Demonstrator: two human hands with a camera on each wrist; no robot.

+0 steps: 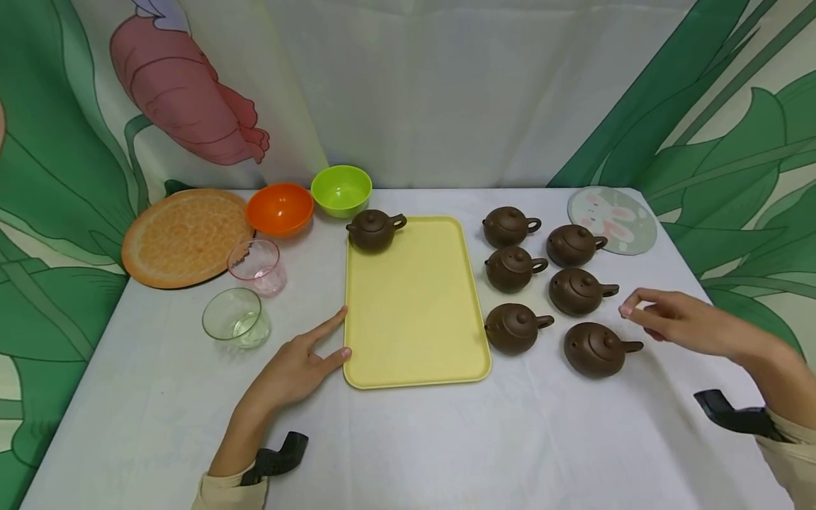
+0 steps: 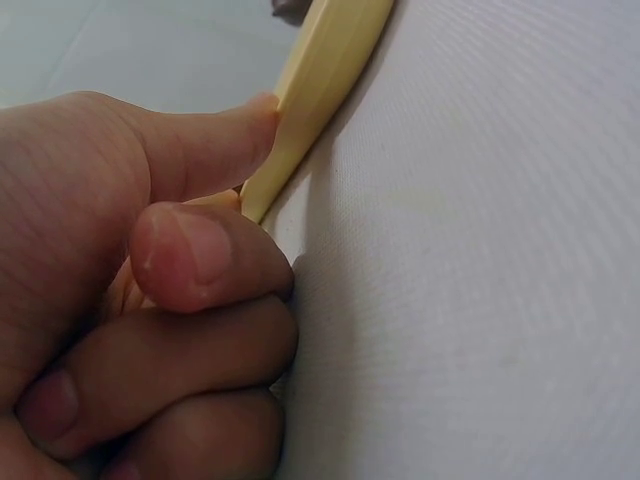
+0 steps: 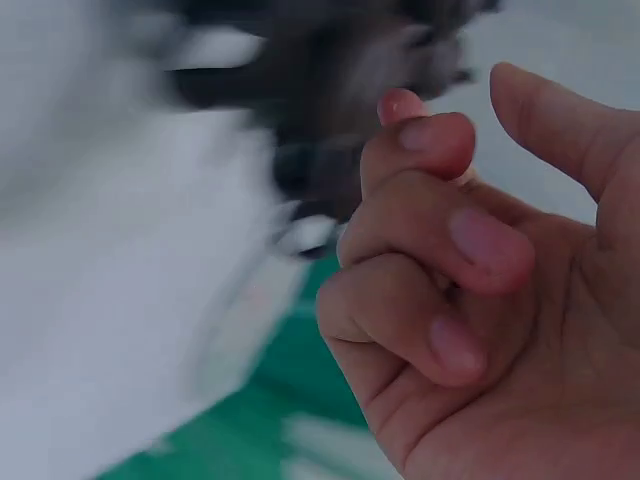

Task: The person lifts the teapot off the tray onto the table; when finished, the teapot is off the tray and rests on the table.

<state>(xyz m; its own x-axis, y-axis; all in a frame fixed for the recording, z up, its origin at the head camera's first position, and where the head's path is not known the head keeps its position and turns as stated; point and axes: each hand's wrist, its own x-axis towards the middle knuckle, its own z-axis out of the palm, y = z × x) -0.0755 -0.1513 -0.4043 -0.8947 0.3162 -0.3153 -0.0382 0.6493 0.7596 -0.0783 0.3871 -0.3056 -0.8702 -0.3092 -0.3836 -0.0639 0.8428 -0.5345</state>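
Observation:
A brown clay teapot (image 1: 373, 231) stands on the far left corner of the yellow tray (image 1: 417, 304). With thumb and index finger stretched out, my left hand (image 1: 295, 372) touches the tray's left edge; the left wrist view shows the thumb (image 2: 215, 150) against the rim and the other fingers curled. To the right of the tray stand several more brown teapots, among them a near right one (image 1: 596, 350) and a near left one (image 1: 515, 329). Just right of these, my right hand (image 1: 688, 322) hovers with loosely curled fingers and nothing in them.
At the left are an orange bowl (image 1: 280, 210), a green bowl (image 1: 341, 190), a pink glass (image 1: 258, 268), a greenish glass (image 1: 236, 317) and a round tan board (image 1: 185, 237). A round rabbit-print mat (image 1: 627, 230) lies at the far right, partly under a teapot's handle. A printed curtain hangs behind.

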